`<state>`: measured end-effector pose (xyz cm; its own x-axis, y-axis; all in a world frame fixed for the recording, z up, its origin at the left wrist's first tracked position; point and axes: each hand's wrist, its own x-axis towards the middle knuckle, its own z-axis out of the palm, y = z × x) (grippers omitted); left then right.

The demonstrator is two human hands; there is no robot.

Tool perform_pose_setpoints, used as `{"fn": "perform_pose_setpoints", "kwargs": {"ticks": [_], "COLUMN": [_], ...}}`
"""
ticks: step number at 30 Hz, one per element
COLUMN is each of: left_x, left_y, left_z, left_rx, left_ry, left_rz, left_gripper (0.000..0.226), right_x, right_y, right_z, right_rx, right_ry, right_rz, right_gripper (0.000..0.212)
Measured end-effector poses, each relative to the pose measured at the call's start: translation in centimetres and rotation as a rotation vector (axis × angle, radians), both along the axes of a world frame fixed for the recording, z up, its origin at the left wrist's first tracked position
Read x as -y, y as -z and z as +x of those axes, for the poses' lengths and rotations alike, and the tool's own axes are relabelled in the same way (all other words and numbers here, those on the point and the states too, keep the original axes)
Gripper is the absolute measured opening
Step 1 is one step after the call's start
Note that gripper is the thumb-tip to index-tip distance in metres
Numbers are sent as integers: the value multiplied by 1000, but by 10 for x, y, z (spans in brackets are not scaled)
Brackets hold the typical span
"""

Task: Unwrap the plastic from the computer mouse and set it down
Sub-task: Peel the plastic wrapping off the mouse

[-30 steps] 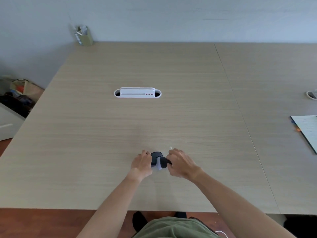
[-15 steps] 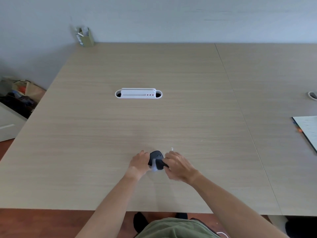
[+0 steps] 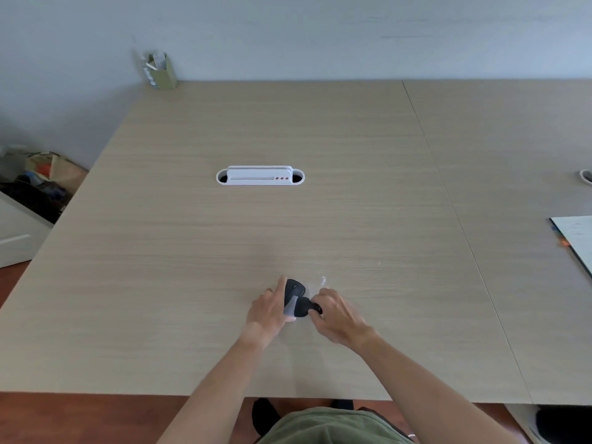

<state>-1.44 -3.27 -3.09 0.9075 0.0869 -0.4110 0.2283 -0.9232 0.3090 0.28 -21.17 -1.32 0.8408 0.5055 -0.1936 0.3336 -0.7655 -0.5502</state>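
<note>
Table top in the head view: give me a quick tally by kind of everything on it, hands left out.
Black computer mouse, partly in clear plastic wrap: 1
White oval cable-port insert: 1
Olive-green pen holder: 1
White paper sheet at the right edge: 1
White item cut off at the far right edge: 1
Total: 5

Person, head view: two bare forearms, olive-green garment at near edge.

Both arms uncovered from the near frame edge to the wrists; no sleeve cuffs in sight on either. Left hand (image 3: 268, 310) and right hand (image 3: 339, 317) bare, fingers slim. Olive-green cloth (image 3: 330, 426), softly creased, spans the near centre between the arms. Dark footwear or socks (image 3: 264, 415) show just beyond it, over reddish-brown floor; which of the two, cannot tell.
</note>
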Motion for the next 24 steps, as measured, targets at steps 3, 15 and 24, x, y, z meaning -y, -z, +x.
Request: {"fn": "perform_pose_setpoints", "kwargs": {"ticks": [3,15,24], "left_x": [-2,-5,-2], "left_y": [-1,-8,-5], "left_z": [-2,-1,-1], "left_rx": [-22,-47,-84], "left_ry": [18,3,47], "left_rz": [-25,-135,-107], "left_gripper": [80,86,101], "right_x": [-2,-22,-6], "right_y": [3,-12,-9], "right_z": [8,34,29], "right_rx": [63,-177,-151], "right_ry": [99,242,85], "right_rz": [-62,-82,-6], "right_gripper": [18,23,21]}}
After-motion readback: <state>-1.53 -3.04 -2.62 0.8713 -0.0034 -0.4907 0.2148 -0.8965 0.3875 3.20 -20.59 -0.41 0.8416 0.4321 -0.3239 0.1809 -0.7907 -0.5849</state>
